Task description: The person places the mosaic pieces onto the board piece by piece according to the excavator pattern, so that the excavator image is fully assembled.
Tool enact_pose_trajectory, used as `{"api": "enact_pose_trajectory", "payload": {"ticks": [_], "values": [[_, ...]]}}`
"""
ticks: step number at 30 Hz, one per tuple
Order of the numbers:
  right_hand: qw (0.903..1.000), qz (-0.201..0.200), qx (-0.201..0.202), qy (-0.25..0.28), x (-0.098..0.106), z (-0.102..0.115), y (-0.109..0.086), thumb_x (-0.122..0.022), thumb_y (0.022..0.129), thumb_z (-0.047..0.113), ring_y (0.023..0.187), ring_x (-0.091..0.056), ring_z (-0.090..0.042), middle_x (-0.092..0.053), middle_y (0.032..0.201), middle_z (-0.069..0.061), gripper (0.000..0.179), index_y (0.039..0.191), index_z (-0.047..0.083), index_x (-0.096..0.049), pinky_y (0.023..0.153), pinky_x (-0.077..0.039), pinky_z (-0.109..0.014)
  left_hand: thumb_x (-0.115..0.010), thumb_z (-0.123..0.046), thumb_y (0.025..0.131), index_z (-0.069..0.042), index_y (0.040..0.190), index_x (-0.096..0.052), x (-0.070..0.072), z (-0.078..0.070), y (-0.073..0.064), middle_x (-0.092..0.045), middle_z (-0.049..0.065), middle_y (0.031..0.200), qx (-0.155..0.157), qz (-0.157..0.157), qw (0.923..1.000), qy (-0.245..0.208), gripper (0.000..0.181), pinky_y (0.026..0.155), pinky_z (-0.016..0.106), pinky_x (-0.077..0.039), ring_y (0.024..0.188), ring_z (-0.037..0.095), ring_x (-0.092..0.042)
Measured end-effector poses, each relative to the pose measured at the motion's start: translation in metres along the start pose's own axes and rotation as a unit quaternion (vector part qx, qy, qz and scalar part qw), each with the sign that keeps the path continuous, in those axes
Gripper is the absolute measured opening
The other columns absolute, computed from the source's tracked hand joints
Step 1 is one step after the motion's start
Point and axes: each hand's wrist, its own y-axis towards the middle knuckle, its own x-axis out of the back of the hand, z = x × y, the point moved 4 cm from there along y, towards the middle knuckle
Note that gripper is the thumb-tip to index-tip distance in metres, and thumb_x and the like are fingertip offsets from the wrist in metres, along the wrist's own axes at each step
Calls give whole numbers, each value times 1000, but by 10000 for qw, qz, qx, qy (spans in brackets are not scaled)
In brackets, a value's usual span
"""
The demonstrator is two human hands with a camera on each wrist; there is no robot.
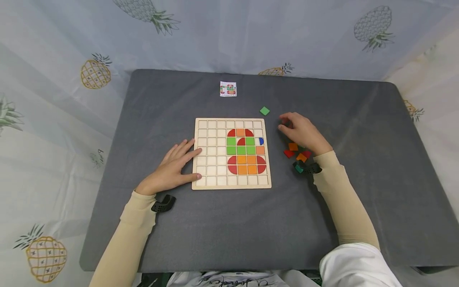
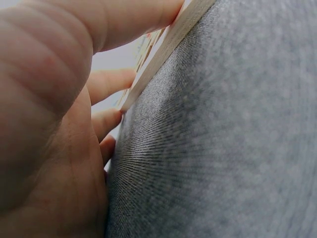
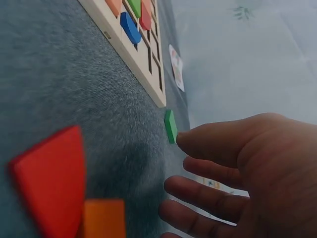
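Note:
A wooden grid board (image 1: 212, 151) lies on the table, its right half partly filled with red, orange, green and blue tiles. My left hand (image 1: 171, 169) touches the board's left edge, thumb and fingers spread; in the left wrist view the fingers (image 2: 111, 82) meet the wooden rim. My right hand (image 1: 303, 131) hovers right of the board, fingers slightly bent and nothing between them. A loose green square tile (image 1: 264, 111) lies beyond the board's top right corner, ahead of that hand. Beneath the right wrist are several loose tiles, among them an orange one (image 1: 293, 146) and a red one (image 3: 52, 178).
A small printed card (image 1: 228, 89) with a coloured grid picture lies behind the board. Dark grey cloth (image 1: 222, 227) covers the table. A pale curtain (image 1: 222, 36) with pineapple prints hangs behind the table's far edge.

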Motion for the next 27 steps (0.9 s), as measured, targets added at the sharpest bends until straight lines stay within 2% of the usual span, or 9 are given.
{"api": "enact_pose_trajectory", "payload": {"ticks": [6,13,16,21,27], "values": [[9997,127,-22,-189,-4,8,29,-56,104,32,113,-54,-34,-54,134,-19,53,149,6,-47,97,-50,-54,-75,-42,91,-21,161,-32,-1,1,1,-6,2,173,18,1,10000,5,85,129,51,1,161,29,0],[9976,277,-121,-616,-5,21,52,-53,104,34,99,-49,-31,-54,121,-18,52,146,3,-52,80,-45,-45,-75,-42,90,-19,161,-32,-1,1,1,-6,3,173,47,14,10000,4,85,129,51,2,161,30,0],[9961,315,-170,-812,-5,25,57,-53,104,35,101,-49,-31,-55,121,-18,52,147,5,-52,79,-45,-46,-75,-42,90,-19,160,-32,-1,1,1,-6,4,173,52,21,10000,12,85,130,51,2,161,30,0],[9948,257,-228,-963,-6,28,62,-54,104,37,110,-53,-33,-56,126,-19,52,147,7,-52,87,-51,-52,-75,-41,91,-19,160,-32,0,0,0,-7,3,173,7,3,10000,-47,85,130,51,2,161,30,0],[9973,516,-74,-521,1,26,58,-54,105,32,106,-50,-33,-54,128,-22,51,147,3,-50,88,-47,-50,-74,-42,91,-20,161,-32,0,1,0,-6,3,173,-24,-22,10000,-15,84,130,51,1,161,30,0]]}}
